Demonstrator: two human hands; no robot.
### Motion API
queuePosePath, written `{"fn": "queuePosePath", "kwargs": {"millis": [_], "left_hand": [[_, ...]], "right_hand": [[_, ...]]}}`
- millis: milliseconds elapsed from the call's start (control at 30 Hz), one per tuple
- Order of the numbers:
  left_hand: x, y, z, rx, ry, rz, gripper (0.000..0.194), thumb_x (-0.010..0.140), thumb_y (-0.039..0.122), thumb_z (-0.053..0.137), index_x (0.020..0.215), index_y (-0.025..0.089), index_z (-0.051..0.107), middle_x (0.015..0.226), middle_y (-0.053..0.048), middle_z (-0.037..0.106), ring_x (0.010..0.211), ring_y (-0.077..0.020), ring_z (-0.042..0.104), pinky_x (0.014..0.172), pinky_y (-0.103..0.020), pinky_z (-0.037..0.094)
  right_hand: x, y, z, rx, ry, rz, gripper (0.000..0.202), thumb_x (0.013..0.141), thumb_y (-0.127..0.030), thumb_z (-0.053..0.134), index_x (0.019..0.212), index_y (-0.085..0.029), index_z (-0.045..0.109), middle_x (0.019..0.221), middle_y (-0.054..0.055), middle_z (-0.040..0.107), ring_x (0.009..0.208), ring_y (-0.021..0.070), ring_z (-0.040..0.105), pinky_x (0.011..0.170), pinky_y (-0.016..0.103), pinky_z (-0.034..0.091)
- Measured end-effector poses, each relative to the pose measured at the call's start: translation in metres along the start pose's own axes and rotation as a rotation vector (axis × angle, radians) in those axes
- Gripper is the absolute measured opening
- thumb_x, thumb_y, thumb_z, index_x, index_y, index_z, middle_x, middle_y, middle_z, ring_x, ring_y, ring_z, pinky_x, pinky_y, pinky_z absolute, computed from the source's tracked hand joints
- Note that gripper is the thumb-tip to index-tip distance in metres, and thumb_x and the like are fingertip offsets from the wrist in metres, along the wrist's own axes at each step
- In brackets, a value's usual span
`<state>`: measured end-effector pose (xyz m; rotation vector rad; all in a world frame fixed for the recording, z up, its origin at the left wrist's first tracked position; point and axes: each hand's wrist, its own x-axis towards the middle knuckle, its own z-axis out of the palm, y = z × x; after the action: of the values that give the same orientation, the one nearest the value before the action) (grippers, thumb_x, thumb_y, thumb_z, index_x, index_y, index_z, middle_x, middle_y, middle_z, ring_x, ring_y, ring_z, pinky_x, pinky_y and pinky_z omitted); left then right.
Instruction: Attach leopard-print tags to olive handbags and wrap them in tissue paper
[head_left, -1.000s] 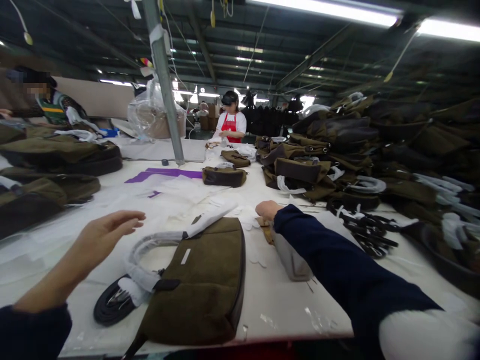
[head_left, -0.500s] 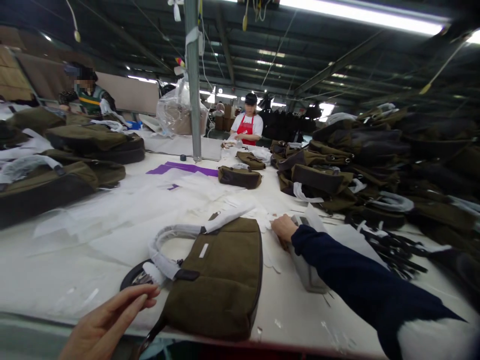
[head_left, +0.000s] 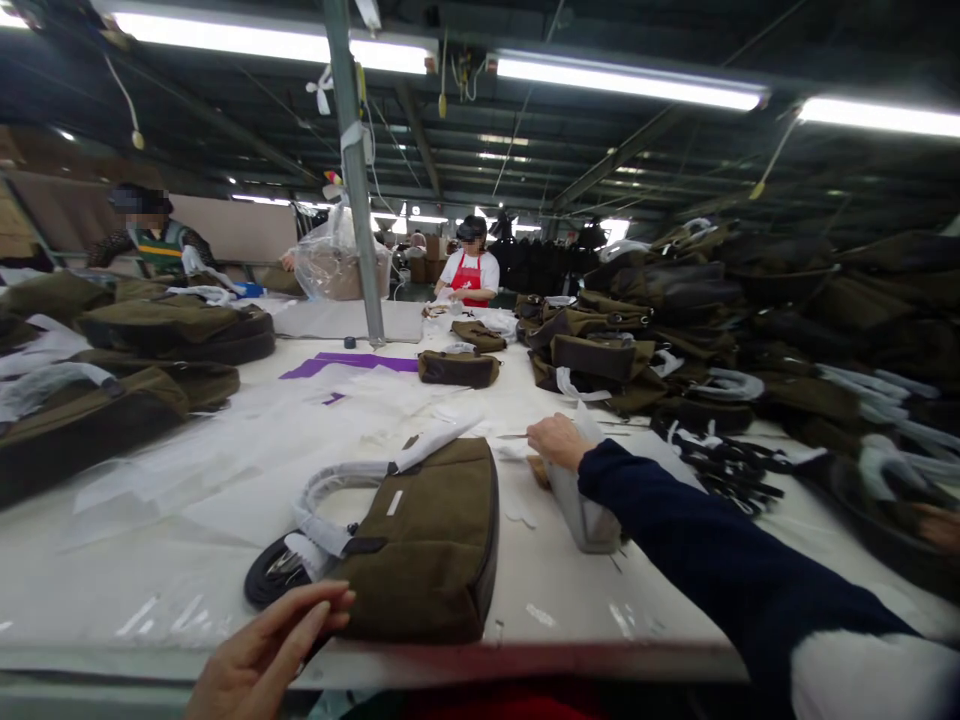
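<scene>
An olive-green handbag (head_left: 427,545) with dark trim lies on the white table in front of me. Its wrapped handle (head_left: 304,495) arches to the left, beside a coiled black strap (head_left: 262,577). My left hand (head_left: 274,640) is at the bag's near left corner, thumb and fingers pinched together; whatever may be between them is too small to make out. My right hand (head_left: 559,442) is closed over the far end of a grey box-like holder (head_left: 592,520). A thin, pointed strip (head_left: 514,436) sticks out left from its fingers. A brown piece (head_left: 538,472) shows under that hand.
Olive bags (head_left: 600,360) are heaped on the right, with more bags (head_left: 82,420) on the left. Black straps (head_left: 727,465) lie beyond my right forearm. White sheets (head_left: 225,450) and purple material (head_left: 345,363) cover the left middle. A metal post (head_left: 360,200) stands behind; two people work farther back.
The view has tilted up and shifted right. My right hand has risen slightly at the grey holder, and a thin strip now shows at its fingers. My left hand stays pinched, nearer the bag.
</scene>
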<state>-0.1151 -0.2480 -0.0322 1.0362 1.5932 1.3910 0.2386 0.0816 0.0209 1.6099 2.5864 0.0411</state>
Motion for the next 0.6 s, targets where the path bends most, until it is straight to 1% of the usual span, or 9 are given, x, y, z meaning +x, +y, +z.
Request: {"fn": "queuePosePath", "kwargs": {"millis": [67, 133, 233, 333, 400, 500, 600], "left_hand": [[-0.005, 0.012, 0.014, -0.010, -0.032, 0.026, 0.042, 0.072, 0.056, 0.073, 0.097, 0.022, 0.076, 0.096, -0.006, 0.079, 0.086, -0.0238, 0.075, 0.080, -0.024, 0.060], [-0.009, 0.023, 0.026, -0.011, -0.049, 0.043, 0.041, 0.074, 0.055, 0.072, 0.097, 0.021, 0.076, 0.096, -0.006, 0.078, 0.087, -0.0232, 0.075, 0.081, -0.024, 0.060], [-0.014, 0.034, 0.043, -0.023, -0.092, 0.066, 0.037, 0.078, 0.052, 0.069, 0.097, 0.021, 0.076, 0.098, -0.006, 0.078, 0.086, -0.0221, 0.074, 0.081, -0.023, 0.059], [-0.014, 0.041, 0.062, -0.051, -0.171, 0.084, 0.034, 0.080, 0.050, 0.068, 0.096, 0.021, 0.076, 0.095, -0.007, 0.078, 0.083, -0.0216, 0.074, 0.078, -0.023, 0.059], [-0.012, 0.043, 0.076, -0.081, -0.220, 0.097, 0.033, 0.081, 0.049, 0.068, 0.095, 0.021, 0.076, 0.093, -0.007, 0.078, 0.081, -0.0215, 0.074, 0.077, -0.024, 0.060], [-0.011, 0.049, 0.094, -0.107, -0.297, 0.111, 0.033, 0.081, 0.048, 0.068, 0.094, 0.020, 0.076, 0.091, -0.007, 0.078, 0.080, -0.0214, 0.074, 0.076, -0.026, 0.060], [-0.010, 0.058, 0.107, -0.104, -0.331, 0.120, 0.033, 0.083, 0.048, 0.066, 0.092, 0.018, 0.076, 0.091, -0.008, 0.078, 0.079, -0.0214, 0.073, 0.076, -0.027, 0.060]], "right_hand": [[-0.008, -0.002, 0.002, 0.161, 0.011, 0.056, 0.026, 0.095, -0.037, 0.057, 0.105, -0.014, 0.064, 0.111, 0.008, 0.064, 0.104, 0.0218, 0.061, 0.093, 0.045, 0.049], [-0.016, -0.004, 0.005, 0.353, 0.000, 0.115, 0.025, 0.096, -0.036, 0.056, 0.105, -0.014, 0.063, 0.107, 0.007, 0.065, 0.095, 0.0191, 0.063, 0.085, 0.040, 0.053], [-0.029, -0.009, 0.012, 0.674, -0.065, 0.198, 0.025, 0.097, -0.036, 0.056, 0.100, -0.012, 0.063, 0.093, 0.004, 0.066, 0.077, 0.0140, 0.064, 0.070, 0.031, 0.056], [-0.043, -0.013, 0.016, 0.963, -0.107, 0.263, 0.028, 0.097, -0.038, 0.054, 0.093, -0.012, 0.063, 0.080, 0.001, 0.065, 0.065, 0.0108, 0.062, 0.061, 0.026, 0.054], [-0.053, -0.013, 0.016, 1.118, -0.098, 0.286, 0.031, 0.098, -0.039, 0.053, 0.087, -0.012, 0.062, 0.072, -0.001, 0.061, 0.057, 0.0090, 0.058, 0.055, 0.023, 0.051], [-0.067, -0.012, 0.013, 1.320, -0.046, 0.285, 0.034, 0.098, -0.040, 0.053, 0.078, -0.013, 0.058, 0.060, -0.006, 0.054, 0.046, 0.0067, 0.049, 0.049, 0.021, 0.046], [-0.076, -0.011, 0.003, 1.518, 0.015, 0.240, 0.034, 0.097, -0.034, 0.050, 0.070, -0.015, 0.055, 0.051, -0.008, 0.044, 0.041, 0.0061, 0.041, 0.052, 0.022, 0.048]]}}
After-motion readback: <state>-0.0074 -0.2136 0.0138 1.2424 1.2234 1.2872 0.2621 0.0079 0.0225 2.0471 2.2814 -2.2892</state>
